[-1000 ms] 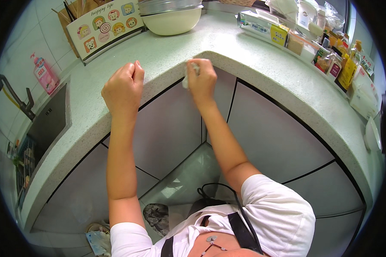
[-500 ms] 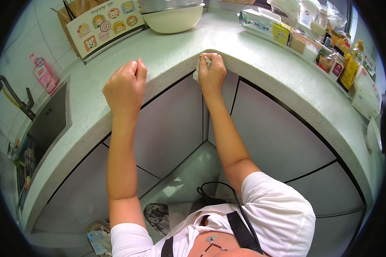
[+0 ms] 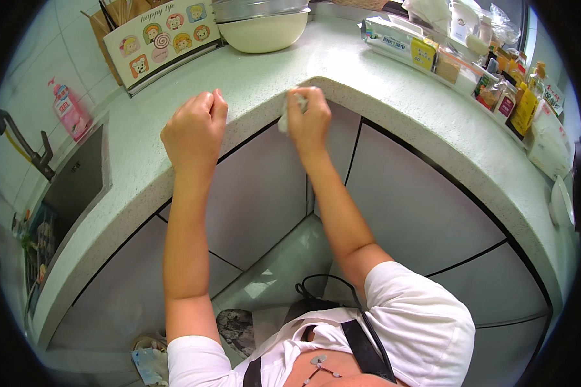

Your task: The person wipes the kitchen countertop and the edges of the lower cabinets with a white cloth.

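My right hand point(image 3: 311, 119) is closed around a crumpled white wipe point(image 3: 284, 122), part of which sticks out on its left side. The wipe lies against the front edge of the pale speckled countertop point(image 3: 265, 84), just left of the inside corner. My left hand point(image 3: 193, 132) is a fist over the counter's front edge, further left. No object shows in that fist, though its palm side is hidden.
Bowls point(image 3: 265, 32) and a cartoon-decorated holder point(image 3: 164, 42) stand at the back. Near the sink point(image 3: 77, 174) is a pink pump bottle point(image 3: 71, 113). A wipes pack point(image 3: 400, 42) and several condiment bottles point(image 3: 526, 106) line the right side. Grey cabinets point(image 3: 258, 187) are below.
My right hand has slid a little left and down along the counter edge with the wipe, away from the corner. My left fist holds nearly the same place.
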Demonstrator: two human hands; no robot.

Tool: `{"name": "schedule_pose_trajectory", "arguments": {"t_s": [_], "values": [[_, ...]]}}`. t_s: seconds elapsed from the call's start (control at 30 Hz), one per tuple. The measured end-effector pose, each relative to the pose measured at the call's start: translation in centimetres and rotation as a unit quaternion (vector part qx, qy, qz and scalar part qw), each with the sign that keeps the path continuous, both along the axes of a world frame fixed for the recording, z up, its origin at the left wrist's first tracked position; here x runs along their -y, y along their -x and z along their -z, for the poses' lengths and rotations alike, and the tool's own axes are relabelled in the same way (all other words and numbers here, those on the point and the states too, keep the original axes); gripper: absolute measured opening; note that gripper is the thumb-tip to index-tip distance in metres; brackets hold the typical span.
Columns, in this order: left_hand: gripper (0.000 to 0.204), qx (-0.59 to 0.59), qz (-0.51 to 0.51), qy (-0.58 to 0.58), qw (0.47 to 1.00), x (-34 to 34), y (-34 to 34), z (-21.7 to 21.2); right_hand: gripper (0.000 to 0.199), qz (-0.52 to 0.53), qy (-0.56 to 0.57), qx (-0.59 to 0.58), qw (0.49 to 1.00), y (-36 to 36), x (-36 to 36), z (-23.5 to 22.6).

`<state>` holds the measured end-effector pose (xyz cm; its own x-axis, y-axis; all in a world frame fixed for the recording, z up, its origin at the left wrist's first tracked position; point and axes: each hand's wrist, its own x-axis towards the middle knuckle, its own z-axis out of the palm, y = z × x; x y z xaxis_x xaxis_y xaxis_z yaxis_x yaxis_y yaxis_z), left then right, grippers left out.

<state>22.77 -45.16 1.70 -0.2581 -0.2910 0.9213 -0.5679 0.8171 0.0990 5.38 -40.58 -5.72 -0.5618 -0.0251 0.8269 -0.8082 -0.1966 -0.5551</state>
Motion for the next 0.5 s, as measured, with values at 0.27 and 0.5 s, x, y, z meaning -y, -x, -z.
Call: {"name": "schedule_pose_trajectory", "arguments": {"t_s": [0.27, 0.5], "values": [[0.034, 0.022, -0.015, -0.040, 0.999, -0.3, -0.1, -0.1, 0.010, 0.037, 0.010, -0.003, 0.999, 0.9, 0.3, -1.4], [0.034, 0.002, -0.008, -0.002, 1.000, 0.0, -0.4, 0.1, 0.012, 0.032, 0.040, -0.087, 0.995, 0.2, 0.9, 0.2]]}}
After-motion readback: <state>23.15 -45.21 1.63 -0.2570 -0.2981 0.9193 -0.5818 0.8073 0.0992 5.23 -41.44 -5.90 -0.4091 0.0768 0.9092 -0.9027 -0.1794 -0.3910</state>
